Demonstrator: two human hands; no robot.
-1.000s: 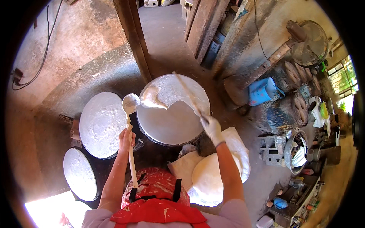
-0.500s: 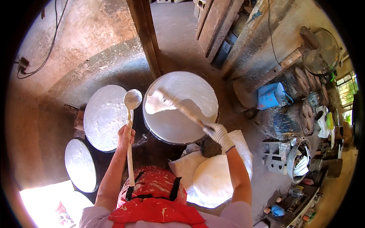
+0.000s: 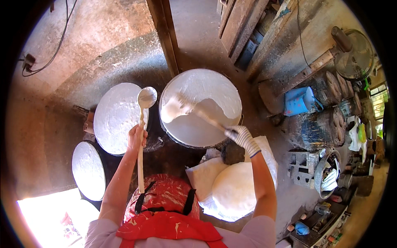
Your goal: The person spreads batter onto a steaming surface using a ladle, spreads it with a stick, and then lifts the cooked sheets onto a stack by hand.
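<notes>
My bare left hand (image 3: 136, 137) is closed round the long pale handle of a ladle (image 3: 147, 97), its round bowl up between two wide round griddles. My right hand (image 3: 242, 139), in a striped knit glove, is closed on a wooden-handled brush-like tool (image 3: 211, 120). Its broad pale head, blurred by motion, lies over the left part of the right-hand griddle (image 3: 198, 131). That griddle has a rough white layer along its far side and a smooth greyish-white area nearer me. White also covers the left griddle (image 3: 113, 120) and a smaller one (image 3: 88, 170) nearer me.
At the right front, a stack of large pale round sheets (image 3: 233, 190) lies on white cloth. A blue pitcher (image 3: 300, 101) and dark drums stand to the right, near concrete blocks (image 3: 301, 169), a metal basin (image 3: 328, 175) and a fan (image 3: 355, 56). A wooden post (image 3: 165, 35) rises behind.
The whole scene has shifted up and slightly right as the view moved. The tool's head has moved a little over the right griddle. Both hands keep their holds.
</notes>
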